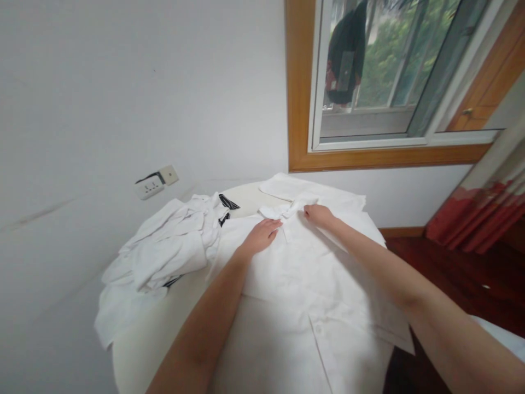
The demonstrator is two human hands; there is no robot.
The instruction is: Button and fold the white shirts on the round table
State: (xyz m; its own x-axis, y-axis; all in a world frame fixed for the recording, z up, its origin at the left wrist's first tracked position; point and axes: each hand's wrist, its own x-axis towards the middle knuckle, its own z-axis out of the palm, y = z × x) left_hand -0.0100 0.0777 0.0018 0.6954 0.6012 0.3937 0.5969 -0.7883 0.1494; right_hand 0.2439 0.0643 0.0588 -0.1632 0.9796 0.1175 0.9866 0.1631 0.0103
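A white button-up shirt [283, 306] lies spread over a round table, its collar [301, 207] toward the wall and its button edge running toward me. My left hand [262, 235] rests on the cloth just left of the collar, its fingers stretched out and lying on the fabric. At the collar's right side my right hand [319, 215] is closed, with the edge of the collar pinched between thumb and fingers. One sleeve [320, 189] extends across the far side of the table.
A heap of crumpled white clothes [172, 241] with black striped pieces sits left on the pale table [156, 334]. Behind are a wall socket [150, 186] and a wood-framed window [301, 109]. A red and white curtain [471, 213] hangs at right above dark red flooring [414, 254].
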